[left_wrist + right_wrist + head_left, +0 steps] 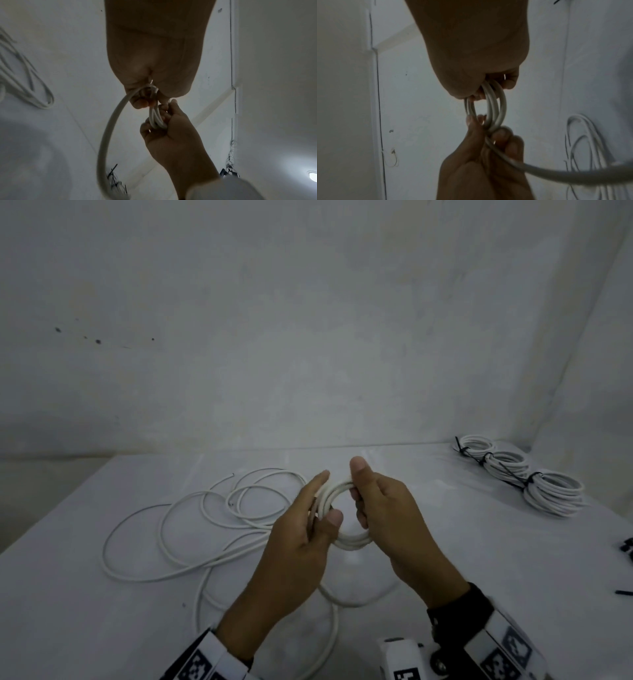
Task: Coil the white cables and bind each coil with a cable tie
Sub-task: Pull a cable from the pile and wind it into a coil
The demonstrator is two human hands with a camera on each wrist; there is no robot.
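The white cable (191, 529) runs in loose loops over the near and left part of the white table (479, 559), one strand passing under the wrists and rising to a small coil (342, 508) held in the air between both hands above the middle of the table. The left hand (301, 539) holds the coil's left side, its thumb pressed on the strands from the near side and its fingers laid together behind them, fingertips pointing up. The right hand (387, 508) grips the coil's right side with fingers curled round the strands and the thumb standing straight up, clear of the cable. In the right wrist view three or four turns (494, 108) run from one hand to the other. Farther off, at the right edge, lie some loose black cable ties (628, 549). In the far right corner of the table three finished coils (520, 470) lie in a row, each bound with a black tie.
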